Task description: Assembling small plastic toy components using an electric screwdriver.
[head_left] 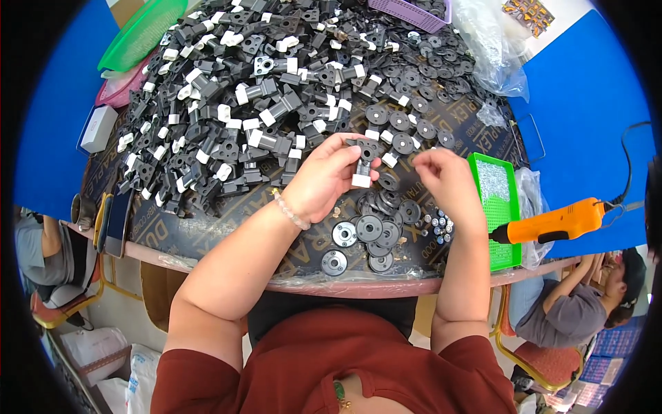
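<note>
My left hand (331, 176) is closed around a black plastic bracket (367, 150) with holes in its flat top and a white block at its lower end. To its right, my right hand (445, 181) hangs over the table with thumb and fingers pinched together; whatever they hold, if anything, is too small to make out. Below the hands lie round black discs (369, 228) and a silver-faced disc (334, 263). Beside them, under my right wrist, is a cluster of small metal cylinders (438, 224).
A large heap of black-and-white brackets (234, 90) covers the far left of the table. On the right stand a green tray (512, 259) of small metal pieces and an orange electric screwdriver (558, 219). A purple basket (414, 15) is at the back. Other people sit at both sides.
</note>
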Motion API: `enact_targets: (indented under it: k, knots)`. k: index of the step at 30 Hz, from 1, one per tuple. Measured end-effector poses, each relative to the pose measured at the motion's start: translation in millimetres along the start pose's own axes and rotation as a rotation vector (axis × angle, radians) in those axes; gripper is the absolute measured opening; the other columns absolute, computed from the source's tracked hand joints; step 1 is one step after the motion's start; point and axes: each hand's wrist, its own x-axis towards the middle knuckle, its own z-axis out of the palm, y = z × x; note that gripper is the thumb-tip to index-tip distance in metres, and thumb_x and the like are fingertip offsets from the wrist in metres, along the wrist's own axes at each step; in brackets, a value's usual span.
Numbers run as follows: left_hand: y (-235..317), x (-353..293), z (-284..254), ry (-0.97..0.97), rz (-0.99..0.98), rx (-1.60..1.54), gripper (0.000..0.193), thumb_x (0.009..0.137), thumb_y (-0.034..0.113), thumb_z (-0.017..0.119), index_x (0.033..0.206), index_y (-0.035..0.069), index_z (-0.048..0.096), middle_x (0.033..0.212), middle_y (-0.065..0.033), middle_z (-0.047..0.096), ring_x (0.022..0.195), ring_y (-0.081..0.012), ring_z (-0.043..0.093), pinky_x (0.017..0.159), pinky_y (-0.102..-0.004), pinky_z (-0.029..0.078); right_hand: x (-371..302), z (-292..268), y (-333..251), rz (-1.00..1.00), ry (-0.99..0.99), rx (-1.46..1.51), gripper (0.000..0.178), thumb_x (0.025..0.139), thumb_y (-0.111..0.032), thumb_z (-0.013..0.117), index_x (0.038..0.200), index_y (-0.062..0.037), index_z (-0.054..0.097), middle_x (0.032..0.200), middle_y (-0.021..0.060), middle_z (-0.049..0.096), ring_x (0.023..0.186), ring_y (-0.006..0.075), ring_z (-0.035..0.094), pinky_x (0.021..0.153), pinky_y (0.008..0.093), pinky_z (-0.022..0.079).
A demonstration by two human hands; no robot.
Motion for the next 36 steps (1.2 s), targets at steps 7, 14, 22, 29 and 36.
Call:
enact_targets:
  k: [7, 14, 22, 29, 36]
  knots:
    - [-4.4, -3.0, 2.7, -0.093, -0.115, 0.021, 0.025, 0.099, 0.015, 0.049, 0.122, 0.005, 0.052, 0.108, -0.0119, 0.065, 0.095, -0.0233, 0.067, 0.083, -0.0349, 0.054, -0.4, 33.1, -30.3, -0.495, 0.301, 0.069, 0.016, 0.072, 0.002, 0.071, 0.085, -0.0038, 0.065, 0.086, 0.0079, 0.065, 0.081, 0.027, 0.062, 0.071, 0.0358, 0.05]
    - [-0.5, -3.2, 3.5, -0.095, -0.096, -0.004, 0.025, 0.1, 0.016, 0.048, 0.121, 0.004, 0.052, 0.105, -0.0121, 0.065, 0.091, -0.0212, 0.067, 0.08, -0.0325, 0.055, -0.7, 24.9, -31.7, -0.484, 0.234, 0.139, 0.012, 0.076, 0.002, 0.067, 0.087, -0.0033, 0.068, 0.087, 0.0089, 0.066, 0.08, 0.025, 0.063, 0.072, 0.0334, 0.049]
    - [0.6, -0.2, -0.7, 0.033, -0.035, -0.02, 0.03, 0.099, 0.02, 0.05, 0.123, 0.003, 0.052, 0.104, -0.016, 0.066, 0.085, -0.0221, 0.067, 0.077, -0.0331, 0.054, 1.6, 15.5, -16.0, 0.188, -0.207, -0.083, 0.038, 0.078, -0.032, 0.075, 0.096, 0.0009, 0.067, 0.092, 0.0153, 0.067, 0.08, 0.0286, 0.065, 0.072, 0.037, 0.051]
    - [3.2, 2.6, -3.8, 0.136, 0.002, 0.033, 0.024, 0.092, 0.009, 0.057, 0.115, 0.003, 0.052, 0.093, -0.0125, 0.066, 0.07, -0.0158, 0.062, 0.06, -0.0263, 0.051, 4.0, 26.5, -15.5, 0.172, -0.279, -0.147, 0.045, 0.072, -0.033, 0.078, 0.099, 0.0008, 0.066, 0.089, 0.0157, 0.066, 0.084, 0.0296, 0.065, 0.077, 0.0389, 0.051]
    - [0.0, 2.0, -3.1, 0.132, -0.003, 0.028, 0.024, 0.096, 0.013, 0.05, 0.118, 0.004, 0.053, 0.094, -0.0122, 0.066, 0.075, -0.0177, 0.065, 0.065, -0.0285, 0.052, 1.1, 23.3, -20.5, -0.023, -0.023, 0.218, 0.045, 0.071, -0.004, 0.073, 0.114, -0.0026, 0.058, 0.11, 0.0111, 0.06, 0.094, 0.0229, 0.06, 0.08, 0.0313, 0.049]
